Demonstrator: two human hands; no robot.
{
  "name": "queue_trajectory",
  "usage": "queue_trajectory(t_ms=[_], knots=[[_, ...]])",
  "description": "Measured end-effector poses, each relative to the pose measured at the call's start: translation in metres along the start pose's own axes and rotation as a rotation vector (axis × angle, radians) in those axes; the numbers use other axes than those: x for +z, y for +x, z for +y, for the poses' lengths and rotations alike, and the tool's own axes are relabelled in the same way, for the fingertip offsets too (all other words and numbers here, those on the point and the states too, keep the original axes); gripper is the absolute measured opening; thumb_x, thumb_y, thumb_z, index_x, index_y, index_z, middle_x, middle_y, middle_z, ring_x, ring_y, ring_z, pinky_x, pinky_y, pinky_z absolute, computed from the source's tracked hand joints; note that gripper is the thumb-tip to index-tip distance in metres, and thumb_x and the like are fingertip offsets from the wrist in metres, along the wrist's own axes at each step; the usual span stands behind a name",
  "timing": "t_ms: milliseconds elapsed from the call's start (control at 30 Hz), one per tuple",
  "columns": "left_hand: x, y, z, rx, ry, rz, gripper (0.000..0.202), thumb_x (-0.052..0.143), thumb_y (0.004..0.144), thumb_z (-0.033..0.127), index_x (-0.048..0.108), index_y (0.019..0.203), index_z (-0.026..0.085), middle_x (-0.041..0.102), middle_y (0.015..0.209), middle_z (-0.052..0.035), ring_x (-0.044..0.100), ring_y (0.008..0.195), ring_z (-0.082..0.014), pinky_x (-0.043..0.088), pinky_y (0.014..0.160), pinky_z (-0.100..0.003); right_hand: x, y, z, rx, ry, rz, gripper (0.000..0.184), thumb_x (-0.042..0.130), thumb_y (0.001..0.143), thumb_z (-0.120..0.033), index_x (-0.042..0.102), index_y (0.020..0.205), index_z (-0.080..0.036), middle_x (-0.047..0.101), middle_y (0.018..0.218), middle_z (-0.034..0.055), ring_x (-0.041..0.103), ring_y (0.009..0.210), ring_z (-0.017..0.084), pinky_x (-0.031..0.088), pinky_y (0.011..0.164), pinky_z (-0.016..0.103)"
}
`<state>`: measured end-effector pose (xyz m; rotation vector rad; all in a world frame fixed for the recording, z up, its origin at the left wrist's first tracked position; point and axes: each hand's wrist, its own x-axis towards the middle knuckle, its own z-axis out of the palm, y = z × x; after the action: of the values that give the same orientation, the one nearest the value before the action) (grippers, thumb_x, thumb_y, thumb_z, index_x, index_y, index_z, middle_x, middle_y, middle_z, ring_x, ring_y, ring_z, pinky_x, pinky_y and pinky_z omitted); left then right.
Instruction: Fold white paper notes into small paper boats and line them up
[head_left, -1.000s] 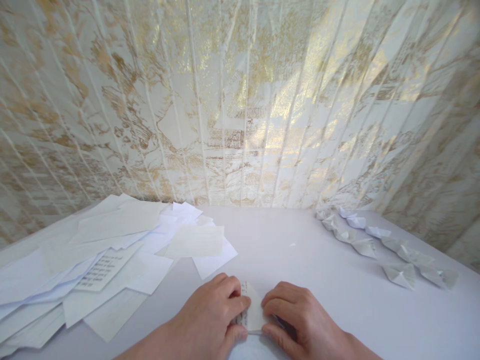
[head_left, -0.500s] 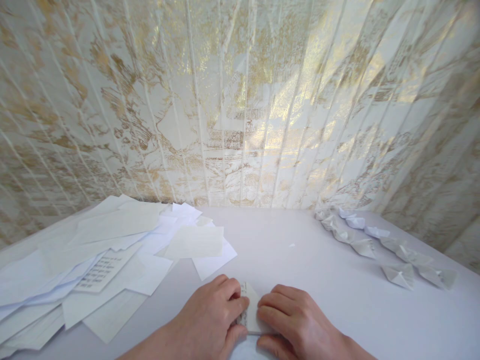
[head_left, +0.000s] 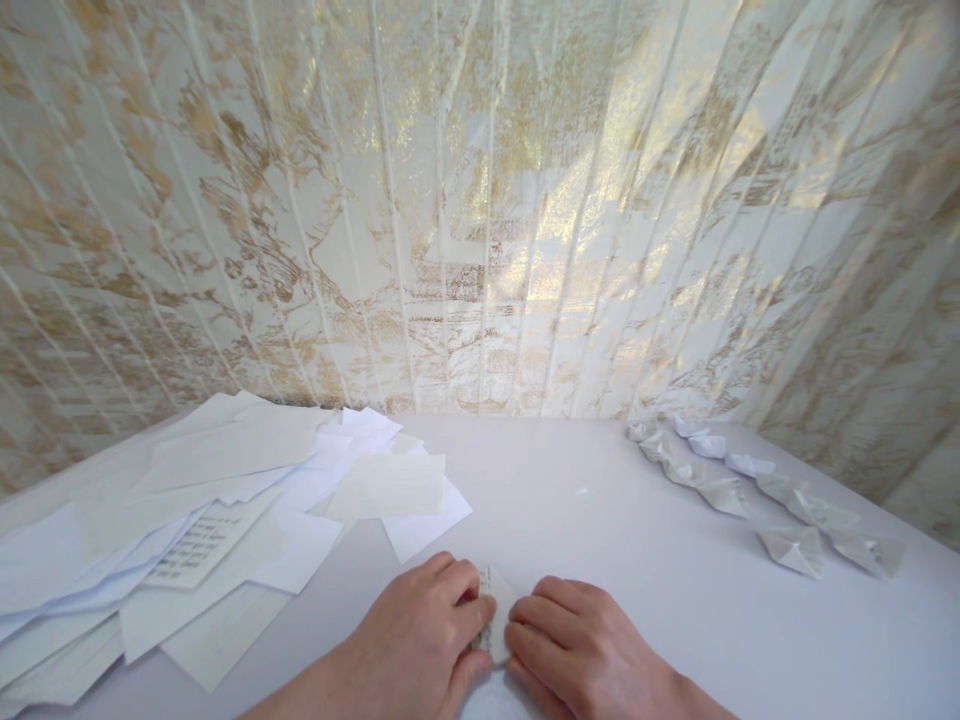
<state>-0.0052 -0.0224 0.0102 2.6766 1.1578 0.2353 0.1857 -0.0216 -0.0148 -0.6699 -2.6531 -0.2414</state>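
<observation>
Right hand (head_left: 581,640) closer to left hand (head_left: 420,632), folded paper (head_left: 501,598) between, in both hands' pinch.

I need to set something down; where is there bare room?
The table is free at far centre, between the loose sheets and the paper boats, bar a small scrap; so is the near right, between the right hand and the boats. Crowded: the left, and around the folded paper between that hand and the left hand.
</observation>
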Motion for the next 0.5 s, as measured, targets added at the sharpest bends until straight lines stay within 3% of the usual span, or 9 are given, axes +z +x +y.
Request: queue_trajectory(t_ms=[500], knots=[[0.006,0.0,-0.003,0.017,0.032,0.025,0.01,0.048,0.077,0.019,0.058,0.081,0.019,0.055,0.084,-0.0055,0.049,0.079,-0.0212,0.043,0.071,-0.034,0.011,0.002,-0.004,0.075,0.002,0.077,0.026,0.044,0.086,-0.022,0.052,0.061,-0.017,0.056,0.059,0.0017,0.046,0.055,0.015,0.034,0.051,0.026]])
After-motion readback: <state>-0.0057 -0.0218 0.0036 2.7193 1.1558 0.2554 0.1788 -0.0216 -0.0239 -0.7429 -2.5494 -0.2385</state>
